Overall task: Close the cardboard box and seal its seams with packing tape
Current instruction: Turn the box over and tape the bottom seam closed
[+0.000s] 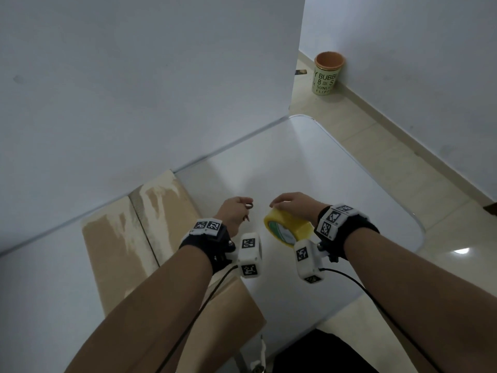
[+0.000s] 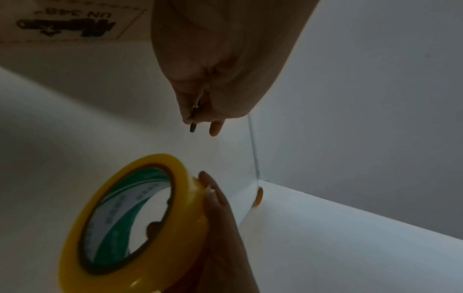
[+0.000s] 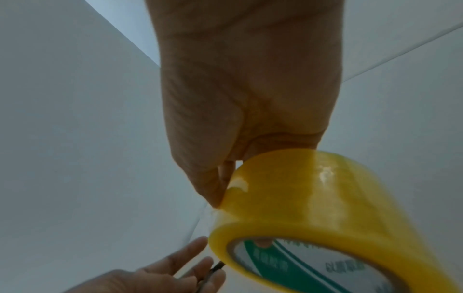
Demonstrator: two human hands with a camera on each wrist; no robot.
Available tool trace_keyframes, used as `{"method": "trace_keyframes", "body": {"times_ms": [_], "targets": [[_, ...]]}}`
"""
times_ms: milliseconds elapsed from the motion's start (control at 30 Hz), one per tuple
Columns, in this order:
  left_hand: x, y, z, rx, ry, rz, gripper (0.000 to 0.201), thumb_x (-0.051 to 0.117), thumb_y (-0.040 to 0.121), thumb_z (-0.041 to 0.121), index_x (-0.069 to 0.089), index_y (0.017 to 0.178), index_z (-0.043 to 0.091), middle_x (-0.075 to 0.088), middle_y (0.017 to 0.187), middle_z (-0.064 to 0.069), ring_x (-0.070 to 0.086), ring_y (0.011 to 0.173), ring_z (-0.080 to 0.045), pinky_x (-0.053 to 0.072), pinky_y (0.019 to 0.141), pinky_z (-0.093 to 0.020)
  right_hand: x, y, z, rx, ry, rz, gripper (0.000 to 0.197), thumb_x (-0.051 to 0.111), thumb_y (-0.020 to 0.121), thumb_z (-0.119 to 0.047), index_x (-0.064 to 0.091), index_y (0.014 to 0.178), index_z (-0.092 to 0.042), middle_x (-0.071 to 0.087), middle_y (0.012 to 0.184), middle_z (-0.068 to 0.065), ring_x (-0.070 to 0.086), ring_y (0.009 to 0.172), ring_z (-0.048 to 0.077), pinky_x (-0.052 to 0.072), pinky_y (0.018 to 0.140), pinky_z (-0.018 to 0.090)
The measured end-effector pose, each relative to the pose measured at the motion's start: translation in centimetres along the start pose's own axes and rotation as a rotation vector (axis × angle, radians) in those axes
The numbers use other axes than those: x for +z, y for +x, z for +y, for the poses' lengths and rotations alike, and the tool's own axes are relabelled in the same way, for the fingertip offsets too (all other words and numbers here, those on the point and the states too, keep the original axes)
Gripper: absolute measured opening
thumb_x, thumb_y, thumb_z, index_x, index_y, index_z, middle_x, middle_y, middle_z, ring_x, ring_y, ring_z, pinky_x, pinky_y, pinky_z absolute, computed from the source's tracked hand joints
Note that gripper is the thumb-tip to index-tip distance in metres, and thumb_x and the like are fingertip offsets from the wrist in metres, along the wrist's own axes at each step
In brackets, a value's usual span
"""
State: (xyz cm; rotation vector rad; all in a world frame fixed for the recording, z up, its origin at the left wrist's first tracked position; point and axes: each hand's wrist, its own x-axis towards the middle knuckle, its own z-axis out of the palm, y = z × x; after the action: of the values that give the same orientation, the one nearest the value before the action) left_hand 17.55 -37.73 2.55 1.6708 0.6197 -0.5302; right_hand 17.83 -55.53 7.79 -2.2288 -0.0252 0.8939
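Observation:
A closed cardboard box (image 1: 121, 238) with a torn, scuffed top lies at the left of the white table (image 1: 336, 170); its printed side shows in the left wrist view (image 2: 70, 23). My right hand (image 1: 282, 204) grips a roll of yellow packing tape (image 1: 287, 228) from above, just right of the box, with the thumb at the roll's edge (image 3: 213, 190). The roll (image 2: 120, 218) is tilted and shows its green-printed core. My left hand (image 1: 243, 208) is a short way left of the roll and pinches a small dark metal tool (image 2: 192, 124), possibly scissors.
A white wall panel (image 1: 134, 90) stands right behind the table. The table's rounded edge (image 1: 419, 232) is to the right, with tiled floor beyond. A green cup (image 1: 326, 74) with an orange inside stands on the floor by the far wall. Cables hang from both wrist cameras.

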Motion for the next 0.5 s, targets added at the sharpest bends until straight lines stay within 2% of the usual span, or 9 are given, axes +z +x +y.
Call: {"method": "trace_keyframes", "body": {"times_ms": [100, 200, 267, 333, 400, 500], "targets": [[0.7, -0.9, 0.6, 0.004, 0.085, -0.043, 0.037, 0.042, 0.090, -0.012, 0.061, 0.120, -0.001, 0.057, 0.102, -0.009, 0.050, 0.090, -0.018, 0.040, 0.071, -0.026, 0.0, 0.2, 1.0, 0.021, 0.120, 0.087, 0.025, 0.051, 0.095, -0.023, 0.068, 0.112, -0.023, 0.056, 0.131, 0.004, 0.048, 0.120, 0.024, 0.037, 0.096, 0.033], [0.4, -2.1, 2.0, 0.159, 0.182, -0.012, 0.030, 0.049, 0.091, 0.000, 0.065, 0.116, 0.007, 0.061, 0.106, -0.006, 0.053, 0.096, -0.018, 0.045, 0.069, -0.021, 0.3, 0.4, 0.7, 0.001, 0.119, 0.138, 0.023, 0.052, 0.094, -0.027, 0.069, 0.109, -0.025, 0.058, 0.127, 0.003, 0.048, 0.105, 0.018, 0.040, 0.092, 0.032], [-0.1, -3.5, 3.0, 0.260, 0.210, -0.094, 0.022, 0.057, 0.093, 0.014, 0.067, 0.112, 0.011, 0.067, 0.106, -0.005, 0.060, 0.094, -0.019, 0.051, 0.079, -0.026, 0.5, 0.5, 0.0, -0.025, 0.091, 0.165, 0.023, 0.053, 0.093, -0.030, 0.068, 0.109, -0.025, 0.061, 0.122, 0.004, 0.050, 0.101, 0.017, 0.040, 0.087, 0.030], [-0.7, -4.7, 3.7, 0.296, 0.342, -0.159, 0.027, 0.065, 0.089, 0.028, 0.067, 0.111, 0.014, 0.068, 0.104, -0.003, 0.063, 0.094, -0.017, 0.051, 0.081, -0.027, 0.6, 0.5, -1.2, -0.051, 0.054, 0.187, 0.023, 0.054, 0.092, -0.032, 0.068, 0.109, -0.025, 0.064, 0.117, 0.003, 0.054, 0.102, 0.017, 0.040, 0.083, 0.028], [-1.6, -5.4, 4.2, 0.334, 0.445, -0.088, 0.028, 0.070, 0.085, 0.031, 0.067, 0.107, 0.015, 0.067, 0.100, 0.000, 0.062, 0.092, -0.014, 0.050, 0.077, -0.025, 0.7, 0.5, -2.8, -0.098, -0.007, 0.199, 0.024, 0.053, 0.093, -0.032, 0.068, 0.109, -0.024, 0.065, 0.118, 0.001, 0.057, 0.108, 0.020, 0.039, 0.083, 0.027], [-3.4, -6.2, 4.5, 0.368, 0.418, 0.070, 0.019, 0.070, 0.084, 0.030, 0.069, 0.096, 0.016, 0.068, 0.093, 0.000, 0.062, 0.087, -0.014, 0.052, 0.080, -0.031, 1.1, 0.3, -5.6, -0.196, -0.100, 0.182, 0.026, 0.048, 0.096, -0.029, 0.067, 0.111, -0.021, 0.064, 0.121, -0.001, 0.056, 0.112, 0.020, 0.037, 0.086, 0.025]]}}
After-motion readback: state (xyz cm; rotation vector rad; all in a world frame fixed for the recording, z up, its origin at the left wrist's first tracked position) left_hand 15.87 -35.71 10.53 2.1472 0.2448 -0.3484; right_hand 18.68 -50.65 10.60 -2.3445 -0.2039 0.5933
